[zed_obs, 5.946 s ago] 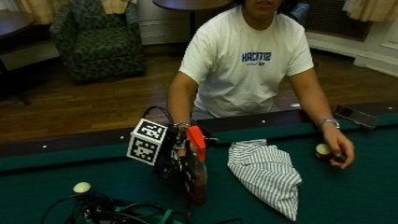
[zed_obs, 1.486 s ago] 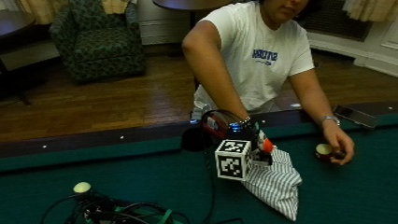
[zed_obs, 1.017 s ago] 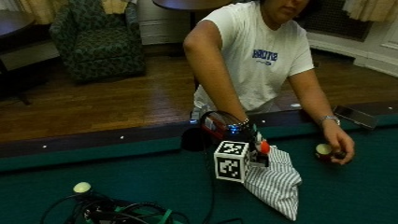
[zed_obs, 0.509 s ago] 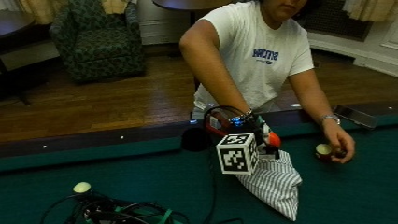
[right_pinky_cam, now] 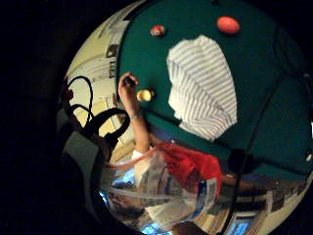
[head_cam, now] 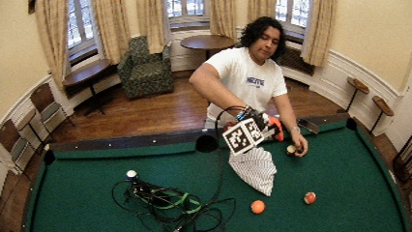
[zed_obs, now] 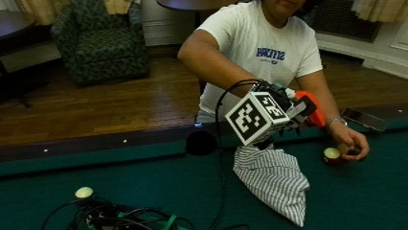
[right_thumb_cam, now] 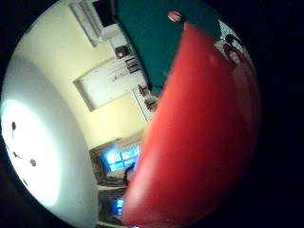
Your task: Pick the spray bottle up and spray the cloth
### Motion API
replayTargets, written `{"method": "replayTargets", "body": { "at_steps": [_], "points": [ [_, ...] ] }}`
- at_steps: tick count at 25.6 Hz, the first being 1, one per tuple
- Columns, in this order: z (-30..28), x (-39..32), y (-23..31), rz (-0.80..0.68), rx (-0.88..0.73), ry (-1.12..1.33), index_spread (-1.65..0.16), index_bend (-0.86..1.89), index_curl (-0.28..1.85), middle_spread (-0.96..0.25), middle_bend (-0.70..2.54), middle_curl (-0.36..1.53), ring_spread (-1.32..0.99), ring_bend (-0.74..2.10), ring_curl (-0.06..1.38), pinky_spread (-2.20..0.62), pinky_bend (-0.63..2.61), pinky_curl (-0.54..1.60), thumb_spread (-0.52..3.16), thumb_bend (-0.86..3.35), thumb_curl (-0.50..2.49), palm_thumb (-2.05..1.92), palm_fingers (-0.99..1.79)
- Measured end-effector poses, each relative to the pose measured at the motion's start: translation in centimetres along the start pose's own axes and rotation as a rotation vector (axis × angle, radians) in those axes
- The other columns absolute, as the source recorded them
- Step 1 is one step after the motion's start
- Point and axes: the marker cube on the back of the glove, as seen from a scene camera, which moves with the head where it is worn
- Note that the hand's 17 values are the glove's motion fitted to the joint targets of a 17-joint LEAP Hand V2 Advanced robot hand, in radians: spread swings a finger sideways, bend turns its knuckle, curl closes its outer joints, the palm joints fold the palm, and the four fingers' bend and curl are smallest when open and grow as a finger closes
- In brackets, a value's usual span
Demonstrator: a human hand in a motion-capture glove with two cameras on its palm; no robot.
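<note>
Now the gloved right hand (zed_obs: 284, 108) is gripping the spray bottle (zed_obs: 310, 108) in the air above the striped cloth (zed_obs: 273, 182), which is lying near the pool table's rail (zed_obs: 127, 143), with open green felt beyond it.

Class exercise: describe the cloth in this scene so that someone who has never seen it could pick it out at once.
Start at the green pool table and find its near rail, where the person leans over. Just below the raised gloved right hand holding the spray bottle, the cloth lies crumpled on the felt. It is the only soft, white, dark-striped thing there; its neighbours are round balls and cables.
</note>
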Motion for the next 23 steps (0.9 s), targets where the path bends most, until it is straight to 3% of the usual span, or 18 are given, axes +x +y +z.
{"method": "replayTargets", "body": {
  "at_steps": [11, 23],
  "points": [
    [-0.5, -6.1, 4.4, -0.432, 0.148, -0.06, -0.27, 0.19, 0.66, -0.21, 0.58, 0.6, -0.22, 0.8, 0.5, -0.31, 0.55, 0.42, 0.58, -0.02, 0.85, 0.95, 1.34],
    [3.5, -7.4, 5.0, -0.696, 0.183, -0.131, -0.27, 0.19, 0.66, -0.21, 0.58, 0.6, -0.22, 0.8, 0.5, -0.31, 0.54, 0.42, 0.58, -0.02, 0.86, 0.95, 1.34]
  ]
}}
